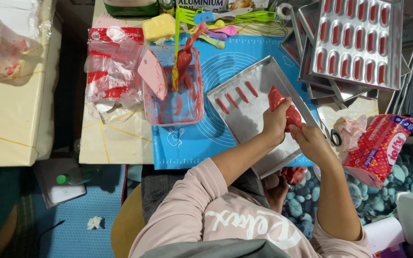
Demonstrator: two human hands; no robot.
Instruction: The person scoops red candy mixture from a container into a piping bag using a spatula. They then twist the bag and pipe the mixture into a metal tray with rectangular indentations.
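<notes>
Squeezing red piping bag (283, 107) in both-handed grip, left hand (276, 122), right hand (310, 138); uneven pressure risks blobbed strips on tray (259, 76) beneath.

Four red strips (237, 96) piped on one flat metal tray (259, 138). One piping bag (283, 109), two hands. One square tub (178, 107), one blue mat (192, 143), one pink scraper (153, 74), one red packet (381, 148).
</notes>
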